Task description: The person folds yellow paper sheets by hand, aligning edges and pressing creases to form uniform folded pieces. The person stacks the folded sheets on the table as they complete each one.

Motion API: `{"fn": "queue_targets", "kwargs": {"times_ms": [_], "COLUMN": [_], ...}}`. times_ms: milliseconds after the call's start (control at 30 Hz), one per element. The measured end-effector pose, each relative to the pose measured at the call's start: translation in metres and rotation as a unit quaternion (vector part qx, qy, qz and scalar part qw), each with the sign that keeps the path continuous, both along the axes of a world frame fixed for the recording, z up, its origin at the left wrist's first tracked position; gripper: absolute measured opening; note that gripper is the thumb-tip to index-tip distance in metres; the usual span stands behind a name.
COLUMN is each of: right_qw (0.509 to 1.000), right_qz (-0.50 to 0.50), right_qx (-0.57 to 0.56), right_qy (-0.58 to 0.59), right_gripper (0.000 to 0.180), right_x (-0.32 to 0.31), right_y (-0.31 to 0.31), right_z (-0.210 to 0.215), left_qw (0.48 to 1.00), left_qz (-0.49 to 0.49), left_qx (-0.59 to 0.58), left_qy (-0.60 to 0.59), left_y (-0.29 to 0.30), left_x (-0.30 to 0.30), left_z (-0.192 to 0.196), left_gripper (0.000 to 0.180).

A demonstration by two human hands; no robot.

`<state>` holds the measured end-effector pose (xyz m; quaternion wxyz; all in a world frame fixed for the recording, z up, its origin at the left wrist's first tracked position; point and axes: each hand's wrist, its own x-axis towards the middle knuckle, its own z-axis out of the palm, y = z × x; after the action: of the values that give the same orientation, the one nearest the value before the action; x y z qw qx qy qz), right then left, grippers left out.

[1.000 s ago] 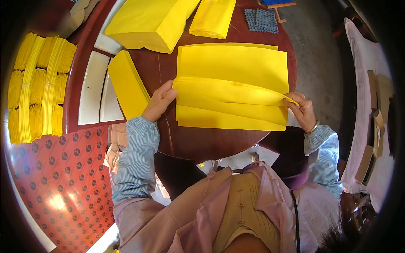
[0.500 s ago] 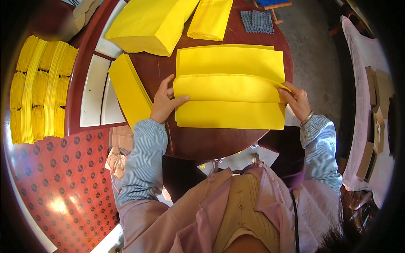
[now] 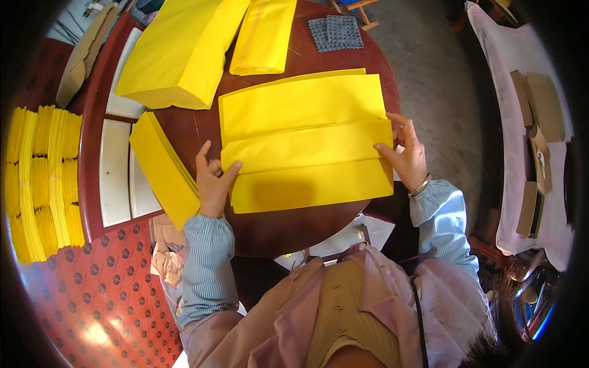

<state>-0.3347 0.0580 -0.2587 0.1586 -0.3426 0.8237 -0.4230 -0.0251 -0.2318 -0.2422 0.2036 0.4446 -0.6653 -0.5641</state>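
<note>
Yellow sheets (image 3: 307, 144) lie flat on the dark red round table in front of me, with a folded strip running across their middle. At their left edge is my left hand (image 3: 213, 187), its thumb tip touching the strip's end and its index finger stretched away. My right hand (image 3: 410, 156) is at the right edge, thumb resting on the strip and curved fingers apart from it along the border. Neither hand is closed round the sheets. Left of them, a narrow stack of folded yellow sheets (image 3: 162, 165) lies slantwise near my left sleeve.
At the far side of the table (image 3: 276, 236) stand a tall yellow stack (image 3: 178, 52), a folded yellow bundle (image 3: 264, 37) and grey textured mats (image 3: 336, 33). Banded yellow bundles (image 3: 44, 184) are at far left. Cardboard pieces (image 3: 540, 159) lie on a pale cloth at right.
The strip's right end, raised and pinched by my right hand before, now lies flat, and the right fingers have spread. Sheets and hands sit further left and lower in view, which has shifted.
</note>
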Motion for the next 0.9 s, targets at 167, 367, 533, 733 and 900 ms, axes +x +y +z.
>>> {"fn": "queue_targets", "kwargs": {"times_ms": [167,367,533,733,900], "right_qw": [0.999,0.997,0.997,0.996,0.995], "right_qz": [-0.027,-0.028,-0.027,-0.021,-0.017], "right_qx": [0.017,0.019,0.014,0.013,0.015], "right_qy": [0.041,0.074,0.073,0.089,0.094], "right_gripper": [0.068,0.071,0.07,0.066,0.065], "right_x": [0.007,0.008,0.01,0.012,0.014], "right_y": [-0.003,-0.003,-0.006,-0.003,-0.003], "right_z": [-0.008,-0.009,-0.011,-0.013,-0.013], "left_qw": [0.997,0.982,0.976,0.963,0.947], "left_qz": [0.008,-0.001,0.012,0.008,-0.002], "left_qx": [-0.077,-0.172,-0.186,-0.221,-0.252], "left_qy": [-0.021,-0.081,-0.115,-0.155,-0.197], "left_y": [0.001,0.001,0.008,0.009,0.007], "left_x": [0.001,0.004,0.0,-0.003,-0.008], "left_z": [-0.008,-0.008,-0.001,0.003,0.002], "left_gripper": [0.092,0.096,0.101,0.101,0.1]}}
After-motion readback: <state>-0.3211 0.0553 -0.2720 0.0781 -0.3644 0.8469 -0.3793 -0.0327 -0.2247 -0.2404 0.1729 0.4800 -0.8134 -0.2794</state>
